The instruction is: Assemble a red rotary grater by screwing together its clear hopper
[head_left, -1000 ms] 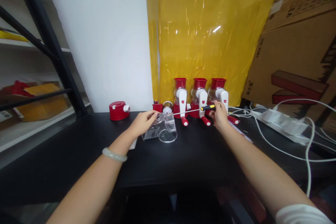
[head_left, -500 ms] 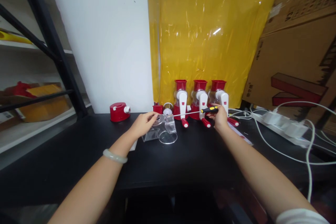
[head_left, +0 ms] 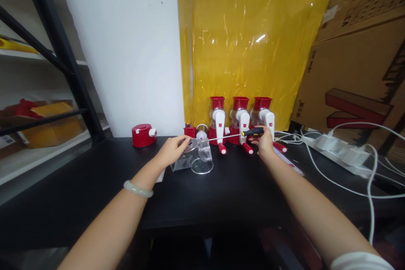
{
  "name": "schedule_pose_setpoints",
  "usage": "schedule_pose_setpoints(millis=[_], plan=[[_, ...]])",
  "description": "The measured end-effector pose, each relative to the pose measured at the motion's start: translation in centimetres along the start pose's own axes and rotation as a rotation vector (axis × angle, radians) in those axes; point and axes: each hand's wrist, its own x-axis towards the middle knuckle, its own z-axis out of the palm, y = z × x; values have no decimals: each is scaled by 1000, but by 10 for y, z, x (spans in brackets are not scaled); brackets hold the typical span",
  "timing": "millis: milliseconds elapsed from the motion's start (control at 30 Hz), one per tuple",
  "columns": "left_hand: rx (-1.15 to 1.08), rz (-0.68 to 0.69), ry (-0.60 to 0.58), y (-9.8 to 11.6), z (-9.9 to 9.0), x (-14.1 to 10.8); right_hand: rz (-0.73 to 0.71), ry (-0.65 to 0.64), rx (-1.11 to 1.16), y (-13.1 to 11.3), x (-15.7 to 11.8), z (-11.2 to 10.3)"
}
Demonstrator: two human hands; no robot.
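My left hand (head_left: 173, 149), a pale bangle on its wrist, grips the clear plastic housing (head_left: 201, 164), which lies on the black table (head_left: 190, 204). In my right hand (head_left: 263, 141) is a screwdriver (head_left: 253, 132) with a black and yellow handle, held level. Its long shaft points left and the tip meets the right side of the clear housing. Behind the screwdriver stand three red and white rotary graters, one of them at the left (head_left: 218, 122). A metal drum (head_left: 202, 130) and a small red part (head_left: 190, 131) are just behind the housing.
A red base (head_left: 143, 136) with a white knob sits at the back left. On the right lie a white power strip (head_left: 344, 154) and loose white cables. A large cardboard box (head_left: 354, 67) leans behind them. Shelving with a black frame (head_left: 60, 46) stands at the left.
The black and yellow handle has turned slightly in my right hand. Both hands and the clear housing stay in nearly the same places.
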Motion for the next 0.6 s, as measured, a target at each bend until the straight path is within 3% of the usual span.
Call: schedule_pose_setpoints(millis=[433, 600], plan=[[-29, 12, 19, 4, -2, -1, -67, -2, -41, 1, 1, 0], [-101, 2, 35, 0, -1, 0, -3, -7, -5, -1, 2, -2]])
